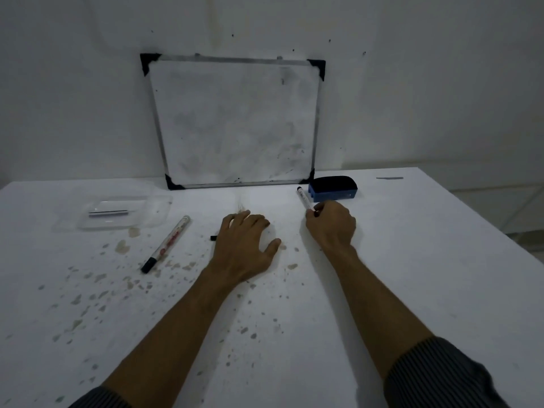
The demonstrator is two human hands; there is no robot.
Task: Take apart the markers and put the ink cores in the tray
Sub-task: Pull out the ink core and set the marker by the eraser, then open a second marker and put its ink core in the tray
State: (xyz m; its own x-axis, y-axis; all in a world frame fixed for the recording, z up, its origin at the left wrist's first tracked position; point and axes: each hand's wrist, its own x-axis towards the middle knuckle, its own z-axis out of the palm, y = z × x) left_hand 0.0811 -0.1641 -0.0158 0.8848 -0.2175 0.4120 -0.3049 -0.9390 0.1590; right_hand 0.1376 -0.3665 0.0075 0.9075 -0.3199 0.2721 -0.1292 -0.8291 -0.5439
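A white marker [303, 199] lies near the blue eraser, and my right hand [332, 225] has its fingertips closed on the marker's near end. My left hand [245, 245] rests flat on the table, fingers spread, holding nothing. A small black piece [213, 237] sticks out from under its left side. A second white marker [167, 244] with a black tip lies left of my left hand, untouched. The clear plastic tray [153, 213] sits at the far left with one pale ink core [109, 213] inside it.
A small whiteboard [235, 122] leans against the wall at the back. A blue eraser [334, 188] sits at its right foot, close to my right hand. The white table [412, 260] is speckled with stains near me; its right edge slopes away.
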